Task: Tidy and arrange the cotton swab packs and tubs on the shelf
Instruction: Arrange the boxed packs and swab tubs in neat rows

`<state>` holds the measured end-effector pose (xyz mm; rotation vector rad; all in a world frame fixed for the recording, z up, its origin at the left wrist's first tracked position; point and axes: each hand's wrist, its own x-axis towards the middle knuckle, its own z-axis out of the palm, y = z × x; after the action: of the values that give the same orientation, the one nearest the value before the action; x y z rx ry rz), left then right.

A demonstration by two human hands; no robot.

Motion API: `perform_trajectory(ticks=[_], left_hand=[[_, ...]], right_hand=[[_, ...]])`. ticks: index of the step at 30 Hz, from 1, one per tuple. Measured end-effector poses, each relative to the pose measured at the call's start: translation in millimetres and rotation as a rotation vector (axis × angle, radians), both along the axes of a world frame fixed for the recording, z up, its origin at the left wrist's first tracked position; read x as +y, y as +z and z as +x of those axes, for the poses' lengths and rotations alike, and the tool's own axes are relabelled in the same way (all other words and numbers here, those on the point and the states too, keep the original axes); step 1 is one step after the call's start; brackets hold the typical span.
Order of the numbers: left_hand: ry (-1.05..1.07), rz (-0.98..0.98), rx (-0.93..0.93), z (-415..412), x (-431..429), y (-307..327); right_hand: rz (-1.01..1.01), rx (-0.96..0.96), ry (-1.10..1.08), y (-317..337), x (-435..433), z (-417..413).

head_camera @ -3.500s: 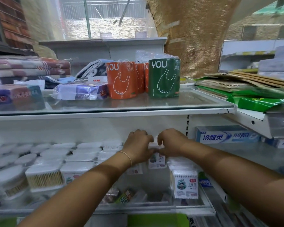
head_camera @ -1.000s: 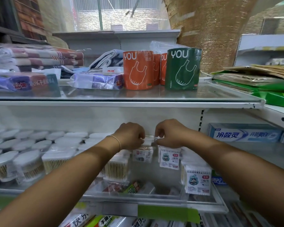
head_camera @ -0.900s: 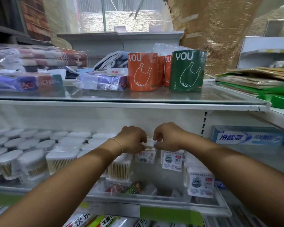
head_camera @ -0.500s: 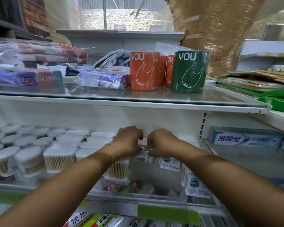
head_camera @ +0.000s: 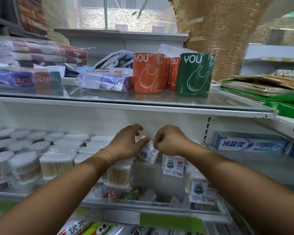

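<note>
The glass top shelf (head_camera: pixel 143 99) spans the whole view ahead of me, carrying wrapped towels (head_camera: pixel 46 55) on the left, orange rolls (head_camera: pixel 148 73) and a green roll (head_camera: pixel 193 75) near the middle. Under it runs the swab shelf (head_camera: pixel 159 185), where I am working. Its left half is crowded with rows of white-lidded cotton swab tubs (head_camera: pixel 22 167), round ones at the far left and squarer ones nearer the centre, one of them just under my left wrist. A blue toothpaste box (head_camera: pixel 248 145) lies on the neighbouring shelf to the right. Two flat cotton swab packs (head_camera: pixel 173 167) stand upright on the right side, one behind the other. My left hand (head_camera: pixel 127 143) and right hand (head_camera: pixel 170 140) meet near the back wall, knuckles almost touching. Both are pinched on the top edge of the small tilted pack (head_camera: pixel 148 152), which hangs between them above the bare middle of the swab shelf: left thumb laid along its top with fingers curled over, right fingers curled tight at its corner. A thin bracelet (head_camera: pixel 109 154) circles my left wrist
</note>
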<state>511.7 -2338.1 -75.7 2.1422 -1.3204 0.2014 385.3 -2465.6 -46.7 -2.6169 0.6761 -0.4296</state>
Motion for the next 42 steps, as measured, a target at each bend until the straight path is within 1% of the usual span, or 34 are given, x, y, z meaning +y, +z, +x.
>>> perform_trajectory(ticks=[3, 5, 9, 16, 19, 26, 32, 34, 38, 42], left_hand=[[-0.045, -0.026, 0.217, -0.7, 0.1, 1.3], [-0.077, -0.051, 0.309, -1.7, -0.3, 1.6], [-0.103, -0.083, 0.253, -2.2, -5.4, 2.5], [-0.182, -0.148, 0.324, -3.2, -11.7, 1.5], [-0.214, -0.134, 0.296, -6.4, -12.9, 1.2], [-0.267, -0.073, 0.303, -19.7, -15.4, 2.7], [-0.265, 0.002, 0.22, -31.2, -24.9, 2.5], [-0.271, 0.012, 0.196, -34.7, -29.8, 0.6], [-0.287, 0.033, 0.193, -40.9, -37.9, -5.2], [-0.269, 0.066, 0.161, -46.4, -44.8, -9.2]], right_hand=[[0.121, -0.076, -0.035, 3.5, -4.7, -8.1], [0.163, -0.088, -0.035, 3.0, -6.5, -13.5], [0.187, -0.084, -0.022, -2.8, -7.5, -19.0], [0.209, -0.043, 0.037, -1.0, -6.7, -30.3], [0.208, -0.025, 0.034, 0.0, -5.4, -32.9], [0.234, 0.005, 0.006, -0.4, -8.4, -34.2], [0.217, 0.013, 0.019, 2.7, -14.4, -41.5], [0.19, 0.03, 0.033, 2.9, -16.1, -43.8], [0.058, 0.101, 0.024, 1.5, -20.1, -48.4], [-0.014, 0.165, 0.022, -1.6, -23.3, -51.5]])
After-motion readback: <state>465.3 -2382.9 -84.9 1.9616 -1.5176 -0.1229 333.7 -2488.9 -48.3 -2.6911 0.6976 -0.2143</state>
